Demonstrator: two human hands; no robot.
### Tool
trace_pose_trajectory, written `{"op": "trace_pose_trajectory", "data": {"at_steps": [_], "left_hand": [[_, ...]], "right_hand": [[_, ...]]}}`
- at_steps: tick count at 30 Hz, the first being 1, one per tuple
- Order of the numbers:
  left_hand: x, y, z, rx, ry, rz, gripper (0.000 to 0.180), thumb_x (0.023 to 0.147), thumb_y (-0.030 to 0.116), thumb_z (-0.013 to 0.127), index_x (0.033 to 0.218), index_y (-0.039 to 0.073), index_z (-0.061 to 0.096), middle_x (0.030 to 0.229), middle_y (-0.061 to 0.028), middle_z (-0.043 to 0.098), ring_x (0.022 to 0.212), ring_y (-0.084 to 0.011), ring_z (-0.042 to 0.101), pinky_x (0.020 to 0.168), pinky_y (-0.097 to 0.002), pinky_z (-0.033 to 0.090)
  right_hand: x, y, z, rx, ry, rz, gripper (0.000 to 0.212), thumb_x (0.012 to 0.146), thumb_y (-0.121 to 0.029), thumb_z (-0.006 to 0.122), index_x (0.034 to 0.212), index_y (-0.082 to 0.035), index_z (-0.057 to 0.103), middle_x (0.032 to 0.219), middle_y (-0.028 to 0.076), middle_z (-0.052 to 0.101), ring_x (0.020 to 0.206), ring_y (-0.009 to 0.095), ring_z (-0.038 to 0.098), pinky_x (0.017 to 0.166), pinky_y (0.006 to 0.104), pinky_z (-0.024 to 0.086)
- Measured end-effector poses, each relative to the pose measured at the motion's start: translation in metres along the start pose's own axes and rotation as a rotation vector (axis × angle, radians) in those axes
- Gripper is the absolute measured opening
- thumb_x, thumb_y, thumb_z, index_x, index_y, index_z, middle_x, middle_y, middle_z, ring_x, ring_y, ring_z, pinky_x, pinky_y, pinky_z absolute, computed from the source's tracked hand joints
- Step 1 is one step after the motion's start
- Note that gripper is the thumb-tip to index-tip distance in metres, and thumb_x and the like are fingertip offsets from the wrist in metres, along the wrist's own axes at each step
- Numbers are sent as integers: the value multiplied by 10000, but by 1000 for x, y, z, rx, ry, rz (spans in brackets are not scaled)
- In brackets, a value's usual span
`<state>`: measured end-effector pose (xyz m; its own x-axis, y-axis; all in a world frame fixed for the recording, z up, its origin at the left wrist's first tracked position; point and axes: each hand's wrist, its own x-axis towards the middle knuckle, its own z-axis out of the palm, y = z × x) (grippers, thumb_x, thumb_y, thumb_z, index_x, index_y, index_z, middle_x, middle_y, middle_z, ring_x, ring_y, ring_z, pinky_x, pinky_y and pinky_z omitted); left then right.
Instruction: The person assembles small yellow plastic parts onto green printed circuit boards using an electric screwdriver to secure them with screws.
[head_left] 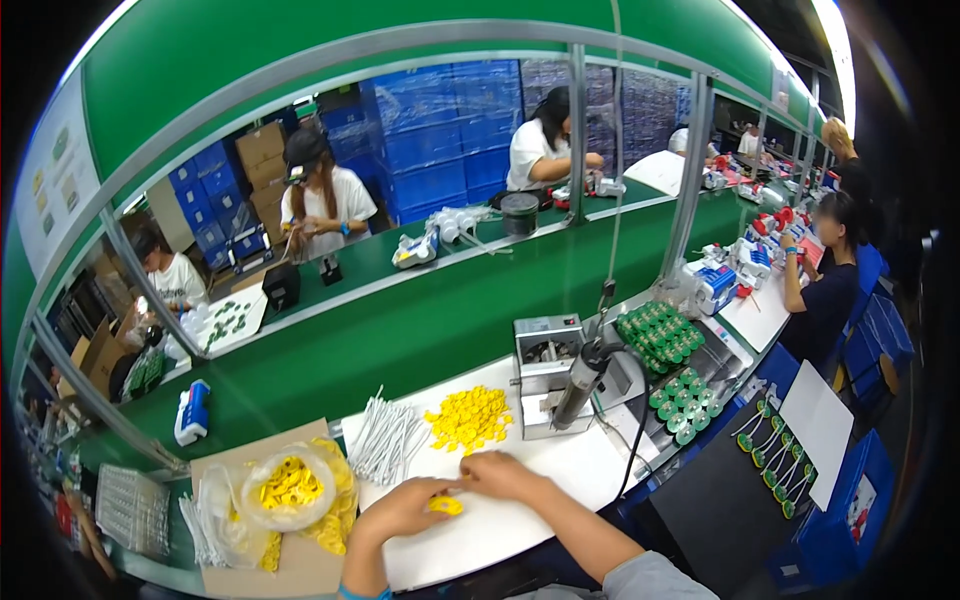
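Over the white work surface [545, 480], my two hands meet with their fingertips close together. My left hand [408, 507] has its fingers curled, and a small yellow plastic part [446, 505] shows at them. Coming in from the right, my right hand [499, 475] has its fingers bent and drawn together near the left fingertips; what they pinch, if anything, is hidden. Just beyond my hands lies a pile of yellow plastic parts [470, 417]. Left of that pile is a heap of white cable pieces [382, 440].
A clear bag of yellow parts [290, 487] sits in a cardboard tray [300, 578] at left. A metal bench machine [548, 375] and a grey cylindrical tool [580, 385] with a cable stand at right, near green circuit boards [685, 405]. Other people work across the line.
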<state>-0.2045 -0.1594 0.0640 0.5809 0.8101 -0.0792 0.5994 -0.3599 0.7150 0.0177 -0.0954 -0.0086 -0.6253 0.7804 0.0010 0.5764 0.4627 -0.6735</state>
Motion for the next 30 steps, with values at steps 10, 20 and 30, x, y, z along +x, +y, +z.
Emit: {"op": "trace_pose_trajectory", "data": {"at_steps": [10,20,30], "left_hand": [[46,-188,41,-99,366,53,545,763,104,769,1270,32,584,1174,-167,655,1077,-349,604,960,-404,490],[1,-269,17,-411,362,8,628,735,82,799,1306,90,537,1042,-56,676,937,-181,617,807,-315,467],[13,-292,52,-191,455,43,678,770,86,783,1381,35,494,1255,-183,608,1169,-359,541,1015,-416,444]], "right_hand": [[78,56,72,449,332,245,191,926,-151,701,939,39,686,678,87,678,537,127,625,508,285,490],[137,43,161,-106,362,81,200,869,-186,751,944,-30,651,811,79,659,668,208,654,612,333,512],[152,60,190,588,347,235,154,868,-86,770,917,7,658,752,24,645,636,64,571,561,234,456]]}}
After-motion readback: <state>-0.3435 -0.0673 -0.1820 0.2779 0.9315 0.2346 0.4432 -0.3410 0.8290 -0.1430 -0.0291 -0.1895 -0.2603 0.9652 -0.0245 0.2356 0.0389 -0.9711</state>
